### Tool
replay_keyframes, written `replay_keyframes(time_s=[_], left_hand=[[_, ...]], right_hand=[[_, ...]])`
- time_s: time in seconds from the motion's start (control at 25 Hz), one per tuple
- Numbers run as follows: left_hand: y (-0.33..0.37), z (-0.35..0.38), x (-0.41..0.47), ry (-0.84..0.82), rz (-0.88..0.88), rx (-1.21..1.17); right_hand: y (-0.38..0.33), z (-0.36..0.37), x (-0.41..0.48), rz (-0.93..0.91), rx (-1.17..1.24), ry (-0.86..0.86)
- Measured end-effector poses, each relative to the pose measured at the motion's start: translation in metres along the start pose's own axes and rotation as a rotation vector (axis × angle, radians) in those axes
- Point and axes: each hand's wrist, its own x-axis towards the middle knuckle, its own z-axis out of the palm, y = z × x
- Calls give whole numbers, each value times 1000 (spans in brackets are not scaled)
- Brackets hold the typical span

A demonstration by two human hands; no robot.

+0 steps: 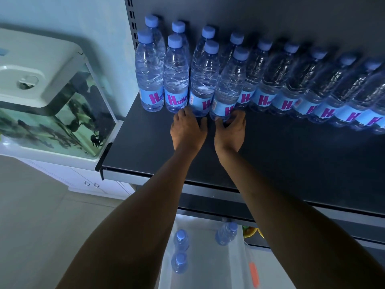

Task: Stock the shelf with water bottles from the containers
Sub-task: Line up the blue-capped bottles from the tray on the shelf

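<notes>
Several clear water bottles with blue caps and blue labels stand upright on the dark shelf (281,155), a long back row and a shorter front row at the left. My left hand (187,130) holds the base of the third front bottle (203,80). My right hand (230,130) grips the base of the fourth front bottle (228,86), fingers curled round it. Both bottles stand on the shelf. Below, a clear container (235,268) on the floor holds three bottles (181,239).
A fish tank (58,113) with a white lid stands on a white cabinet (87,180) left of the shelf. The shelf's front edge runs across the middle of the view, with lower shelves beneath. An orange tab (253,274) marks the container's right side.
</notes>
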Motion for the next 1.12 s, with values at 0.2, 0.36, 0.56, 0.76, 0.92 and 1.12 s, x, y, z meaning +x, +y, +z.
replay_keyframes(time_s=[0.2, 0.36, 0.56, 0.76, 0.92, 1.12], left_hand=[[6, -6, 14, -42, -139, -39], [6, -7, 12, -19, -139, -34], [5, -8, 11, -9, -123, -57], [0, -4, 9, 16, -145, -125], [-2, -5, 11, 23, -151, -156], [-13, -9, -12, 28, -137, -341]], right_hand=[[1, -3, -1, 5, 84, 2], [-1, -5, -2, 27, 126, -11], [-2, -4, -1, 46, 114, -36], [1, -2, -2, 41, 60, -69], [-1, -2, 1, 44, 58, -66], [-4, -10, -9, 15, 145, -87]])
